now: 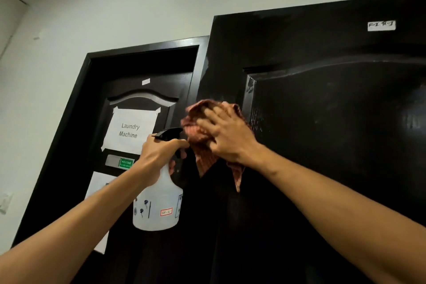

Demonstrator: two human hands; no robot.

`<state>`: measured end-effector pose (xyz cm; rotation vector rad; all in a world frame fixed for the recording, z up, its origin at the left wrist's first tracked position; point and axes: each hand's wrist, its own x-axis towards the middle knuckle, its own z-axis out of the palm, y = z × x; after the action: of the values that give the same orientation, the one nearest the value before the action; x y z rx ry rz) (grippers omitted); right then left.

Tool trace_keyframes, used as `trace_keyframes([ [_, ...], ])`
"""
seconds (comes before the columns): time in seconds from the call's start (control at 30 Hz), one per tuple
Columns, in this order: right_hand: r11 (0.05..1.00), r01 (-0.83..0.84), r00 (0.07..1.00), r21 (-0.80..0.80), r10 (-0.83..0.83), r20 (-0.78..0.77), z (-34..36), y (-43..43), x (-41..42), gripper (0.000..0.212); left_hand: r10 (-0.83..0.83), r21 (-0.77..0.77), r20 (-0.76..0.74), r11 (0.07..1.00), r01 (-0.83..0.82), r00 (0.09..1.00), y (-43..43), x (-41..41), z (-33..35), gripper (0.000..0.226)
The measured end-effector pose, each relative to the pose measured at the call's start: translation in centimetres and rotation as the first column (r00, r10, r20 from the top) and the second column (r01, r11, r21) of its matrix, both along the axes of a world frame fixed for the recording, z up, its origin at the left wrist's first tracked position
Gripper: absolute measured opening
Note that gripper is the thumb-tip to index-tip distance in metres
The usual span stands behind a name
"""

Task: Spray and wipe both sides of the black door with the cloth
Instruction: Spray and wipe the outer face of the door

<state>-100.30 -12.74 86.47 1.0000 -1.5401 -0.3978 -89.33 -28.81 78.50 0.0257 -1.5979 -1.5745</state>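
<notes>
Right hand [227,134] flat on cloth [205,143] — left hand [159,152] grips bottle [158,203]

Right hand [227,136] — motion-blurred fingers

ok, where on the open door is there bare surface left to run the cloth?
Free: the raised panel right of the right hand, and the strip below the white label. Crowded: the door's left edge, where the cloth, spray bottle and left hand bunch.
</notes>
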Motion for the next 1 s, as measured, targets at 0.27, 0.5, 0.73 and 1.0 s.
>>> trace_keyframes([
  [0.27, 0.957, 0.059, 0.998, -0.283, -0.054, 0.028, 2.1, 4.7, -0.1, 0.067, -0.113, -0.139, -0.023, 0.984, 0.109, 0.993, 3.3, 1.1, 4.6, 0.020],
  [0.5, 0.925, 0.007, 0.993, -0.380, 0.039, 0.112, 7.3, 3.8, 1.4, 0.056, -0.166, -0.159, -0.042, 0.975, 0.157, 0.985, 6.3, 1.5, 8.2, 0.017],
  [0.73, 0.809, 0.016, 0.999, -0.588, 0.014, 0.046, 9.3, 14.5, 1.0, 0.052, -0.225, -0.208, -0.015, 0.954, 0.217, 0.974, 11.2, 1.1, 10.4, 0.012],
  [1.0, 0.856, 0.084, 0.994, -0.510, -0.040, 0.098, 10.3, 18.3, 2.1, 0.056, -0.166, -0.287, -0.070, 0.948, 0.139, 0.984, 16.7, 1.3, 15.6, 0.014],
])
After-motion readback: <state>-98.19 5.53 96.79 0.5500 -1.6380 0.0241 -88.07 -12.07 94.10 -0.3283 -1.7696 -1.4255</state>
